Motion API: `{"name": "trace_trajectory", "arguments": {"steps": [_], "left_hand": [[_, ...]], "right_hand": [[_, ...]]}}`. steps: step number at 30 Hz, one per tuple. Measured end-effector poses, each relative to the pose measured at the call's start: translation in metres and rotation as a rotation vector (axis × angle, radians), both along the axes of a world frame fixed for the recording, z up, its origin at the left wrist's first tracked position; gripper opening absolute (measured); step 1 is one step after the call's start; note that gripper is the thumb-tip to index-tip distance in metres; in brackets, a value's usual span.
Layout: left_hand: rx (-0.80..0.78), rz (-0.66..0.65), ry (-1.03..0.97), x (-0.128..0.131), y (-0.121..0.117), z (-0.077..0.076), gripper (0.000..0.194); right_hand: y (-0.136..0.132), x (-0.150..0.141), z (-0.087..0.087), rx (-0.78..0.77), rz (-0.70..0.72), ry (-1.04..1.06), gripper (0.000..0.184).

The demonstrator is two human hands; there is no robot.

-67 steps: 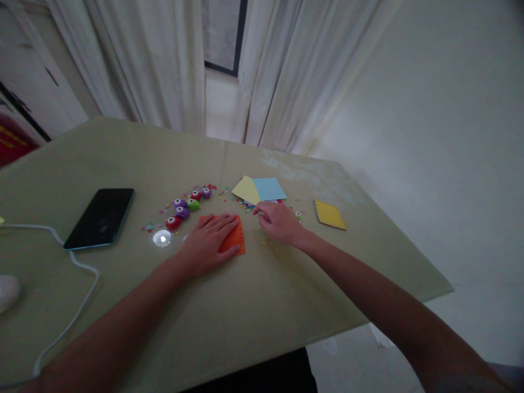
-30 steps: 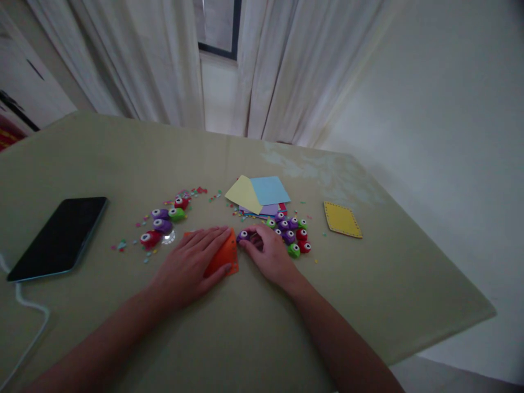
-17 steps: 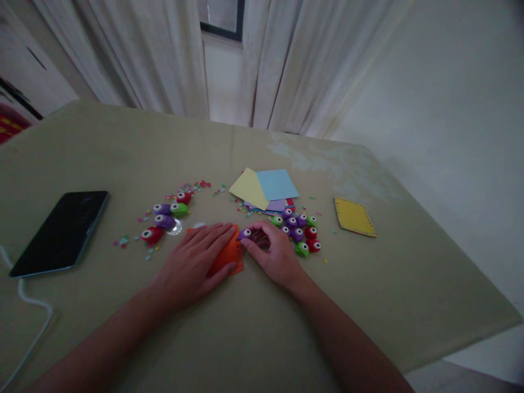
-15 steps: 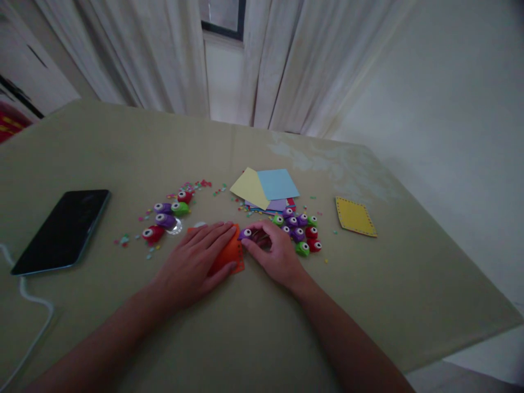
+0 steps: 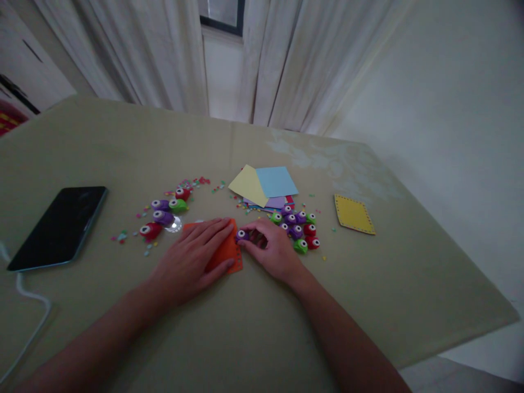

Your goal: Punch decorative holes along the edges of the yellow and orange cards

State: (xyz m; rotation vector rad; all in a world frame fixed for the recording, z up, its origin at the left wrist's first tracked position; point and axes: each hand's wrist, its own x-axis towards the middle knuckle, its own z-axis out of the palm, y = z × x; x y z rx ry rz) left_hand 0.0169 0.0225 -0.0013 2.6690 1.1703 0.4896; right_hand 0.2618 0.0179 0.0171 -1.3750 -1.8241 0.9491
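Observation:
Lying flat on an orange paper square [image 5: 223,252], my left hand [image 5: 200,251] is open with its fingers stretched out. Small punched holes run along the square's right edge. My right hand [image 5: 273,248] pinches a purple craft punch [image 5: 242,235] between thumb and fingers, at the upper part of that edge. A dark star mark shows on the punch's white button. Close beyond my right hand stands a cluster of craft punches [image 5: 296,232] in purple, green and red. The left part of the orange square is hidden under my left hand.
More punches [image 5: 162,217] stand on the left, beside a clear round disc [image 5: 175,224]. Loose paper squares [image 5: 276,182] lie at the back amid scattered confetti [image 5: 121,236]. A yellow square with edge holes [image 5: 354,214] lies right. A tablet [image 5: 59,228] with a white cable lies left.
The purple punch has turned or tipped slightly in my right hand, so its star mark now shows. My left hand stays on the orange paper. The whole view has shifted slightly.

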Motion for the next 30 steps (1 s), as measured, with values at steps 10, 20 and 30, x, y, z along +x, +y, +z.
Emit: {"name": "trace_trajectory", "arguments": {"steps": [10,20,30], "left_hand": [[0.027,-0.003,0.015,0.0004,0.0001,0.0011,0.071],[0.048,0.02,0.034,0.0017,-0.0016,0.003,0.073],[-0.005,-0.046,0.003,-0.0008,0.0002,0.0029,0.077]], "right_hand": [[-0.0004,-0.0025,-0.0032,0.072,-0.045,0.008,0.022],[-0.001,-0.0029,-0.0039,0.081,-0.007,0.025,0.021],[0.0013,-0.0036,-0.003,0.13,0.015,0.036,0.019]]}}
